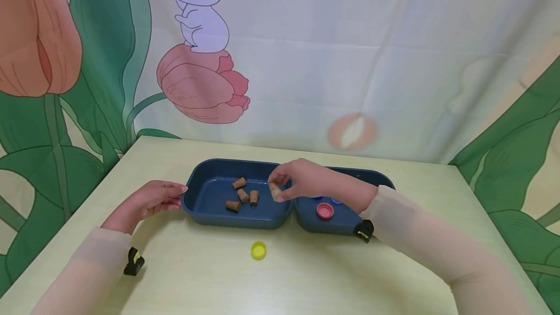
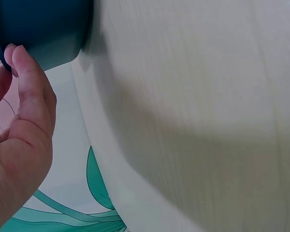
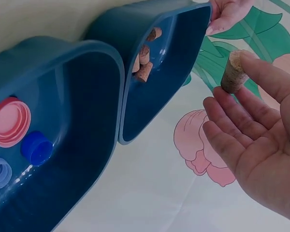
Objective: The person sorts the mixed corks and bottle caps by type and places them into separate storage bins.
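My right hand (image 1: pixel 302 179) pinches a cork (image 1: pixel 275 191) between thumb and fingertips, above the right end of the left blue tray (image 1: pixel 236 221). In the right wrist view the held cork (image 3: pixel 234 72) is tilted, its pale end up by the thumb. Several other corks (image 1: pixel 243 195) lie loose on that tray's floor. At the tray's left end, my left hand (image 1: pixel 155 199) pinches the rim; the left wrist view shows its fingertips at the edge of the tray wall (image 2: pixel 53 43).
Beside it stands a second blue tray (image 1: pixel 325 227), partly covered by my right arm, with a red bottle cap (image 1: pixel 325 211), a dark blue cap (image 3: pixel 36 148) and other caps inside. A yellow cap (image 1: pixel 258 250) lies on the table (image 1: pixel 197 271) in front. A printed curtain (image 1: pixel 297 86) hangs behind.
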